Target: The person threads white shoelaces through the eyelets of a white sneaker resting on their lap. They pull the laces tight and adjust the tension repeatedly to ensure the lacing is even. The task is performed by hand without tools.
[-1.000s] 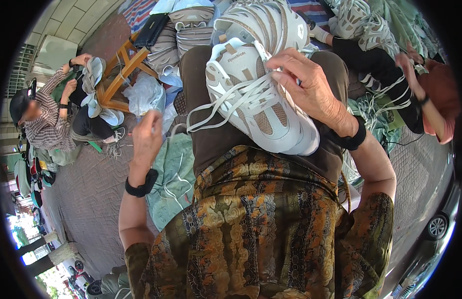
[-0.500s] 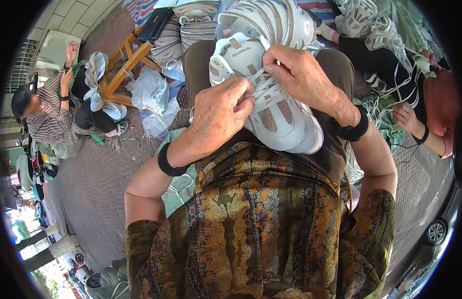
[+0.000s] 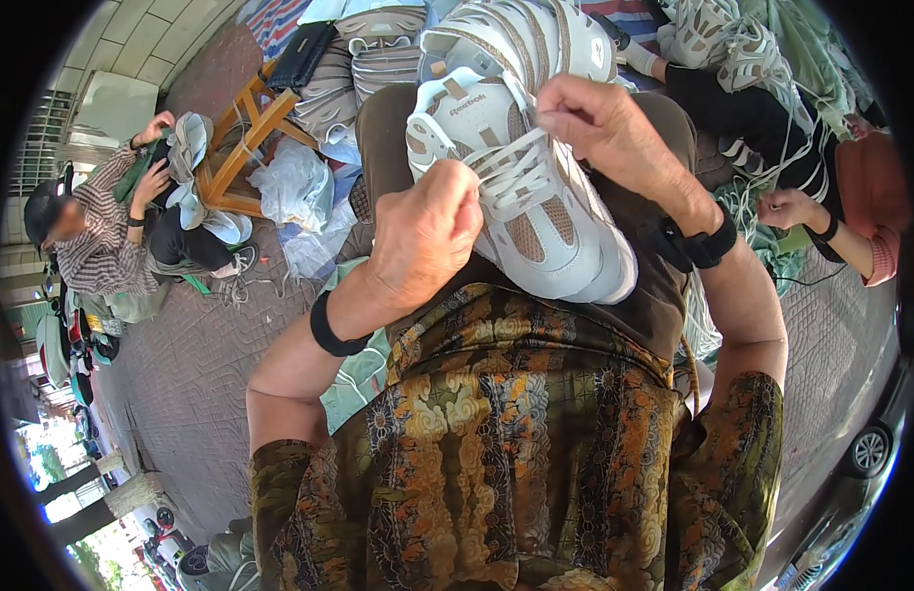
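White-and-tan sneaker (image 3: 560, 258) rests toe-near on the person's lap (image 3: 381, 148), its lace (image 3: 521, 180) already crossing the near part and seemingly pinched in the closed left hand (image 3: 427, 231) and right hand (image 3: 607, 133), while the far eyelets (image 3: 421, 131) look unthreaded, apparently left to lace.

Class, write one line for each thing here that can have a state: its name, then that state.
White-and-beige mesh sneaker: on the lap
Flat white laces: threaded across the tongue
Person's left hand: curled shut on the laces
Person's right hand: pinching the laces
Translucent plastic bag: crumpled
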### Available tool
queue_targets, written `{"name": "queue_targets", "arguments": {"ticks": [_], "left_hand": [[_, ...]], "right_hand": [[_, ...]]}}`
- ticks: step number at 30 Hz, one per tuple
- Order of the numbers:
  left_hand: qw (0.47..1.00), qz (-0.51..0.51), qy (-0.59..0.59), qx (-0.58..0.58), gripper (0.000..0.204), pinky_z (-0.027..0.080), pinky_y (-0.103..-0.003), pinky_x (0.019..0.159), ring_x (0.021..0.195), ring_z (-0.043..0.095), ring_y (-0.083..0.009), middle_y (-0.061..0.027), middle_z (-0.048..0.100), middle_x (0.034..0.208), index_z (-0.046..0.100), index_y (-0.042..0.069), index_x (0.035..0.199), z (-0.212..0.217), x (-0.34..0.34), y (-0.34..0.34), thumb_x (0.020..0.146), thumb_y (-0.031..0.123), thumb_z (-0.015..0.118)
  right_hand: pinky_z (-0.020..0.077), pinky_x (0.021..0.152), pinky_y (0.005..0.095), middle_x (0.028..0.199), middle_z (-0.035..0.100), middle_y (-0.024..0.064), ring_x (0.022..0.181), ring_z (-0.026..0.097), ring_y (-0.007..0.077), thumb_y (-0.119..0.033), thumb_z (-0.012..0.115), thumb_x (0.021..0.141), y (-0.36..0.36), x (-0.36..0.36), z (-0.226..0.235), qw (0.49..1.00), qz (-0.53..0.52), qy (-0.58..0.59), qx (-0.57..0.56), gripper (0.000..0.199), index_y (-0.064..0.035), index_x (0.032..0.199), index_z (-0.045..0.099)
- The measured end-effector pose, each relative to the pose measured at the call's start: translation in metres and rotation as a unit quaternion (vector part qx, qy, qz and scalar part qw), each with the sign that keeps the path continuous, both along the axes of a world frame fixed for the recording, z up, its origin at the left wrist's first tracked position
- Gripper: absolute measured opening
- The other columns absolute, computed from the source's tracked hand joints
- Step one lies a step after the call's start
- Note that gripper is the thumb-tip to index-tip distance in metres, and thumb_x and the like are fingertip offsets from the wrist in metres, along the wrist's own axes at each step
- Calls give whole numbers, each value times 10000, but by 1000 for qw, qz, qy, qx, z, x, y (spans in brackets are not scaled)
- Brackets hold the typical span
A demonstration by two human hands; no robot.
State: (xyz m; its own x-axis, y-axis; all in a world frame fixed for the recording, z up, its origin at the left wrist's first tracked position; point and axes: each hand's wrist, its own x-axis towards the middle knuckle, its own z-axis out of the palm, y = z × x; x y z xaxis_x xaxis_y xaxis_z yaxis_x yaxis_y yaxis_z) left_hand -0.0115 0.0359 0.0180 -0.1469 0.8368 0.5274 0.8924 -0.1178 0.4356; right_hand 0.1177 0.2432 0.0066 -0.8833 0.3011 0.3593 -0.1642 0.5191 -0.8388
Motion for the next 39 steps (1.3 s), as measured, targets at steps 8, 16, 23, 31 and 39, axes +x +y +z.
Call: {"name": "queue_targets", "arguments": {"ticks": [8,16,23,31,39], "left_hand": [[915,-19,-383,-128,181,393,-165,548,593,484,16,-2,557,841,540,32,1038,11,-1,-9,883,-29,612],[946,-24,-294,-132,249,420,-194,550,595,502,-23,-14,572,842,551,27,1087,0,-5,-16,861,-34,637],[986,42,158,20,282,483,-303,516,611,620,-193,-75,583,772,589,30,1010,-1,-1,-7,757,-81,647],[996,11,71,57,311,428,-272,457,494,523,-134,-41,540,694,606,31,995,-3,9,1,719,-113,609],[962,-51,-248,-101,188,341,-177,495,540,413,11,54,517,697,623,44,1025,11,31,-21,853,-31,629]], "right_hand": [[368,513,190,712,530,-47,534,425,32,-155,616,923,22,16,16,976,-23,-30,-216,95,-68,960,610],[357,534,202,663,435,-59,508,340,35,-142,621,926,109,51,1,935,-73,73,-339,160,-50,1056,639],[346,544,204,674,400,-67,518,310,32,-143,610,938,119,90,-4,936,-87,49,-337,152,-42,1051,615],[324,533,199,669,395,-72,504,303,28,-117,590,948,143,117,-8,918,-85,97,-375,162,-34,1086,610],[312,541,200,668,367,-72,508,286,27,-137,589,959,150,127,36,909,-93,136,-384,98,-43,986,600]]}}
